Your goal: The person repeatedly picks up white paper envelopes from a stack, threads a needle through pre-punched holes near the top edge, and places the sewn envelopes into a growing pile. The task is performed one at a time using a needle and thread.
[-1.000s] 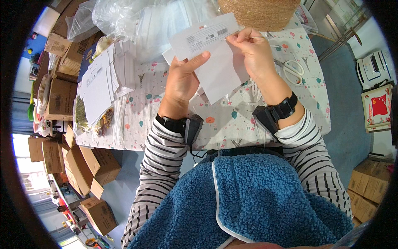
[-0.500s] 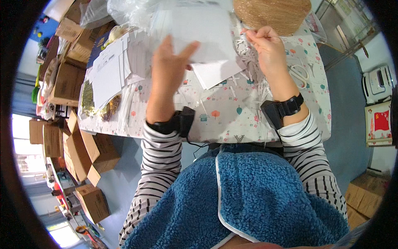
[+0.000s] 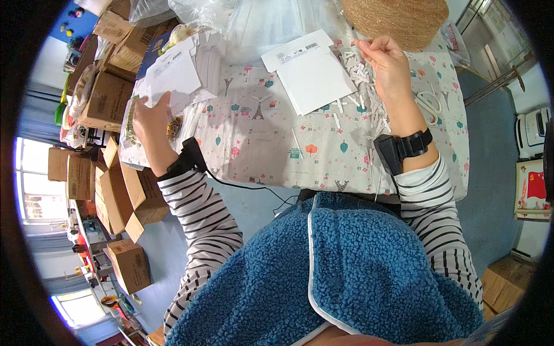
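Observation:
My left hand (image 3: 151,120) is at the near edge of a fanned stack of white cardboard cards (image 3: 173,78), its thumb and index finger spread apart. My right hand (image 3: 390,66) hovers at the right of the table, thumb and fingertips pinched together; whatever is between them is too small to make out. Below its fingers lies a heap of short white paper strips (image 3: 360,72). Left of the heap, a white card pile (image 3: 317,81) with a printed label on its upper flap rests at a tilt.
Scissors with white handles (image 3: 430,108) lie right of my right wrist. A large golden-brown yarn roll (image 3: 398,23) stands at the back right, and clear plastic bags (image 3: 271,26) cover the back. Cardboard boxes (image 3: 109,98) crowd the left side. A black cable (image 3: 242,185) trails from my left wristband.
My left hand has moved from the middle to the stack at the left. The card blurred beneath it earlier now lies on the middle pile. My right hand stays pinched.

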`<state>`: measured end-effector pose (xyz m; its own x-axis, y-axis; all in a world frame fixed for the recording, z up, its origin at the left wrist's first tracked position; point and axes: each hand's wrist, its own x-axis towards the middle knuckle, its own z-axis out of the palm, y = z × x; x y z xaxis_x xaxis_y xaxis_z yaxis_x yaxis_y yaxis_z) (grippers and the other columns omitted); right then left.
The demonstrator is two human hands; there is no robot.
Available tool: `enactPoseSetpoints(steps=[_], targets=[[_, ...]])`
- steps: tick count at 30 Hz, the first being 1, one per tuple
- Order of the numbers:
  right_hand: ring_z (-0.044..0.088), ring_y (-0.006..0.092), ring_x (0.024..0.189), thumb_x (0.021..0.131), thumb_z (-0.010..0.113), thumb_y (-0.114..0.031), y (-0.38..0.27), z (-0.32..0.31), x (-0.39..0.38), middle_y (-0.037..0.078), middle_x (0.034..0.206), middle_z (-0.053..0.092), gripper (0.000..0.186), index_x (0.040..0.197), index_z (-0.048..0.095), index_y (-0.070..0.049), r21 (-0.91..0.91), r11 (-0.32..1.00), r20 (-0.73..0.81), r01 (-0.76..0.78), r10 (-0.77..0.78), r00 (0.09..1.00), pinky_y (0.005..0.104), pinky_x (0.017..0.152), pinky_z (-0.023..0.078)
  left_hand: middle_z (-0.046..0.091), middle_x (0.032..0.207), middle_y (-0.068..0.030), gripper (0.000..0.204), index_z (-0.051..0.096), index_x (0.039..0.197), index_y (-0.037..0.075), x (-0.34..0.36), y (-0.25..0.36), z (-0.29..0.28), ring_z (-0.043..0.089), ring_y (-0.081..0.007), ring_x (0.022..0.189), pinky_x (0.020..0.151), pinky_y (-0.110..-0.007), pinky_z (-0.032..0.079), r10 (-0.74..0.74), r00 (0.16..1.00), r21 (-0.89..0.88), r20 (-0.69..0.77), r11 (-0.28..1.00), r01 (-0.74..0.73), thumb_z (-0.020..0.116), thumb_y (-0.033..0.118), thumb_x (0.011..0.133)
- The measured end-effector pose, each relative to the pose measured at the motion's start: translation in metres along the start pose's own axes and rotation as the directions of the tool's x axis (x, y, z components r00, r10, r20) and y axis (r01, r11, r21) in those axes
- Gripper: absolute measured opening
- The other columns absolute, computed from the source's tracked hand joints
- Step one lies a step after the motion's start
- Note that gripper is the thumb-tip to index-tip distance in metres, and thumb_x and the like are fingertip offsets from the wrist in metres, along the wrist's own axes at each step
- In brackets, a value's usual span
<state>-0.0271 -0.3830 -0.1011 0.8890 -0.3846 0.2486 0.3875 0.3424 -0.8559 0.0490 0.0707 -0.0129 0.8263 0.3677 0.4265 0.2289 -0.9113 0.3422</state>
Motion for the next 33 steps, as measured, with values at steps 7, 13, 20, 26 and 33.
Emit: enactPoseSetpoints(steps=[7,13,20,26,33], targets=[[0.064,0.0112,0.081,0.085,0.069,0.005,0.017,0.000,0.000,0.002,0.083,0.066,0.016,0.075,0.061,-0.005,-0.192,0.980,0.092,-0.060,0.079,0.993,0.0254,0.080,0.051,0.067,0.111,-0.0173,0.043,0.072,0.116,0.008,-0.030,0.038,-0.008,0.067,-0.0305,0.104,0.087,-0.043,0.054,0.295,0.888,0.101,-0.351,0.955,-0.278,0.077,0.037,0.085],[0.058,0.0077,0.072,0.082,0.071,0.001,0.027,0.002,-0.004,-0.002,0.078,0.064,0.012,0.076,0.064,-0.005,-0.521,0.852,0.072,-0.057,0.110,0.991,0.0235,0.068,0.046,0.072,0.086,-0.0155,0.035,0.074,0.101,0.001,-0.102,0.101,0.053,0.067,-0.0240,0.076,0.070,-0.035,0.052,0.524,0.730,-0.607,0.439,0.772,-0.189,0.076,0.033,0.086],[0.064,0.0107,0.084,0.087,0.069,0.004,0.022,0.005,-0.005,0.000,0.083,0.065,0.017,0.076,0.060,-0.006,-0.611,0.779,0.075,-0.141,0.235,0.969,0.0235,0.080,0.048,0.068,0.079,-0.0075,0.037,0.072,0.100,-0.005,-0.130,0.133,0.082,0.057,-0.0152,0.064,0.060,-0.031,0.048,0.519,0.583,-0.629,0.625,0.777,-0.018,0.074,0.031,0.088],[0.057,0.0064,0.070,0.085,0.073,0.000,0.015,0.010,-0.010,-0.002,0.080,0.065,0.012,0.079,0.063,-0.006,-0.294,0.939,0.117,-0.180,0.222,0.968,0.0213,0.065,0.045,0.071,0.083,-0.0096,0.040,0.072,0.103,-0.004,-0.133,0.134,0.079,0.062,-0.0175,0.069,0.065,-0.032,0.050,0.518,0.593,-0.669,0.616,0.741,0.047,0.075,0.032,0.087],[0.054,0.0058,0.070,0.085,0.072,0.000,0.016,0.015,-0.012,-0.004,0.077,0.062,0.013,0.080,0.063,-0.007,-0.366,0.918,0.096,-0.154,0.202,0.975,0.0212,0.068,0.044,0.064,0.115,-0.0252,0.056,0.063,0.121,-0.009,-0.142,0.142,0.078,0.065,-0.0277,0.107,0.084,-0.037,0.054,0.550,0.733,-0.580,0.401,0.772,-0.261,0.077,0.029,0.082]])
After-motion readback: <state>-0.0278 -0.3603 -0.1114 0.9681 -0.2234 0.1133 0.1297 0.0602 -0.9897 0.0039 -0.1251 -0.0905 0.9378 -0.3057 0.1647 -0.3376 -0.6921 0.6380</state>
